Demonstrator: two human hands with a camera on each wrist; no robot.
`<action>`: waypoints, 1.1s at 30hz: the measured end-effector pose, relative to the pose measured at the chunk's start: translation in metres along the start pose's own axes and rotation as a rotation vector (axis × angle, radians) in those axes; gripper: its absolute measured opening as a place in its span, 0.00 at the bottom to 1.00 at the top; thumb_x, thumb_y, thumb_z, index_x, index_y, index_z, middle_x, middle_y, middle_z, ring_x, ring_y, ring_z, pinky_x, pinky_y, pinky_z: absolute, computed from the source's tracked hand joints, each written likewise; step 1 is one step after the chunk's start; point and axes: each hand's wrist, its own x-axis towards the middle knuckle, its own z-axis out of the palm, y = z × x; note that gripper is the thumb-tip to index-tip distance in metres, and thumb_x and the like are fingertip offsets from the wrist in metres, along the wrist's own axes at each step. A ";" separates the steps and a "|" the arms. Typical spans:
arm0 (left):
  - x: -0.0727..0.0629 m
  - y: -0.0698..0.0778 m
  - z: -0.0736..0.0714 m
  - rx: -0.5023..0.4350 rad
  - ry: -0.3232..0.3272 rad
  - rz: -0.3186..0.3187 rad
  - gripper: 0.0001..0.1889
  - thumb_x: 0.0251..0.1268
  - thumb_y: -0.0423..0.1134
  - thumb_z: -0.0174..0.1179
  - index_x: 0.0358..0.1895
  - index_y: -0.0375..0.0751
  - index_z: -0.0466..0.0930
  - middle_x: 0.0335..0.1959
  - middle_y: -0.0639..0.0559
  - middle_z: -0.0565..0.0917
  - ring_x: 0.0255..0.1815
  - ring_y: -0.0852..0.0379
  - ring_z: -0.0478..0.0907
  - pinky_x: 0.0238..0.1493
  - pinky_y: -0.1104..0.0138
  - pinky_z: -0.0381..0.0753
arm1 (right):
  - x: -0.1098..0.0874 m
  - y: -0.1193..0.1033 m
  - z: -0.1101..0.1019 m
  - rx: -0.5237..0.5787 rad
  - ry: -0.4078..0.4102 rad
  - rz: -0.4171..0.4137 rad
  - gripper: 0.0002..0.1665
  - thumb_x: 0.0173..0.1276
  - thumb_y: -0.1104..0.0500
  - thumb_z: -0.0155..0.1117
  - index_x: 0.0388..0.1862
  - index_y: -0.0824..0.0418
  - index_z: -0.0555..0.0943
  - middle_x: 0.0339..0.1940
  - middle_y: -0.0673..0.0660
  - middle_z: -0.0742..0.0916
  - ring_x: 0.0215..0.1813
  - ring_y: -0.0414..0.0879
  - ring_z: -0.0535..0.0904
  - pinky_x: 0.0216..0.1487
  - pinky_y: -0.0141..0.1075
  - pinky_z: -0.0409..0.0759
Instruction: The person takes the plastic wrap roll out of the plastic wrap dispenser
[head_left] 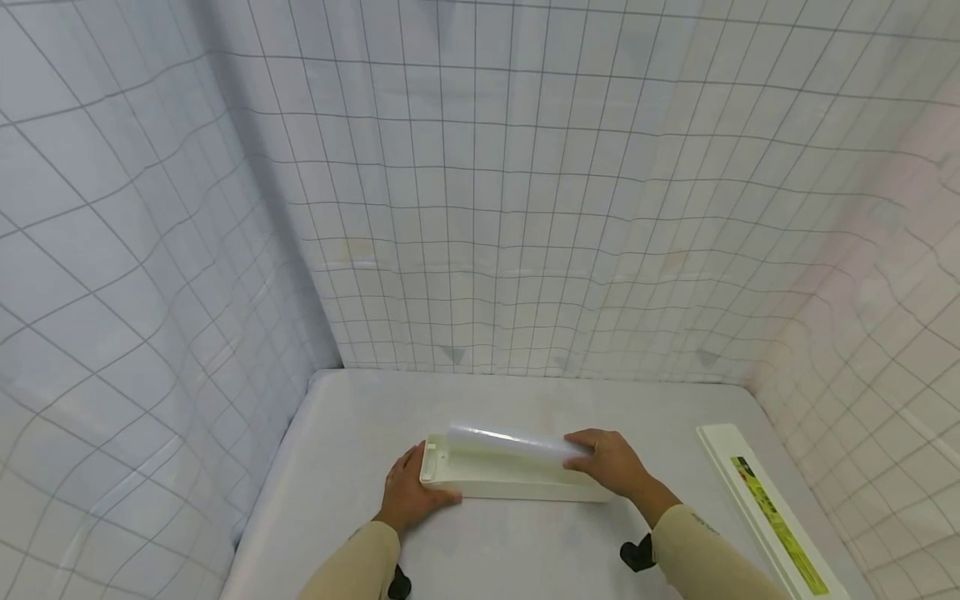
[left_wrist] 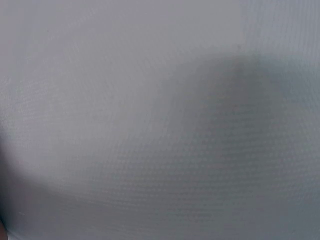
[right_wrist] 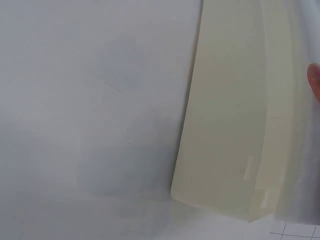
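Note:
A long cream-coloured open box (head_left: 525, 488) lies on the white-covered table. My left hand (head_left: 411, 493) grips its left end, thumb along the front and fingers at the far side. My right hand (head_left: 617, 462) holds a roll of clear plastic film (head_left: 510, 441) near its right end. The roll tilts over the box, its left end higher than the box's back edge. In the right wrist view the box's side wall (right_wrist: 225, 110) fills the middle, with the film roll (right_wrist: 307, 165) and a fingertip (right_wrist: 314, 80) at the right edge. The left wrist view shows only blurred white surface.
A long cream lid (head_left: 757, 492) with a green and yellow label lies at the table's right side. White grid-patterned sheets (head_left: 487, 208) hang around the table (head_left: 360, 408) at the back and both sides. Dark straps (head_left: 637, 553) show by the sleeves.

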 end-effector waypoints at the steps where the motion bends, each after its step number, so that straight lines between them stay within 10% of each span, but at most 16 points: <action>1: 0.000 0.000 0.000 0.003 0.002 0.005 0.63 0.34 0.59 0.84 0.78 0.43 0.61 0.75 0.37 0.69 0.79 0.33 0.57 0.79 0.35 0.51 | 0.000 -0.001 -0.002 -0.004 0.004 0.000 0.25 0.60 0.51 0.79 0.57 0.54 0.87 0.60 0.54 0.88 0.64 0.56 0.83 0.66 0.54 0.81; 33: 0.002 -0.002 0.003 0.007 -0.016 -0.023 0.65 0.35 0.60 0.83 0.80 0.44 0.57 0.77 0.38 0.68 0.81 0.34 0.55 0.80 0.37 0.48 | -0.005 0.020 -0.026 -0.169 0.145 0.074 0.29 0.70 0.48 0.69 0.65 0.60 0.81 0.64 0.62 0.85 0.65 0.64 0.80 0.65 0.61 0.78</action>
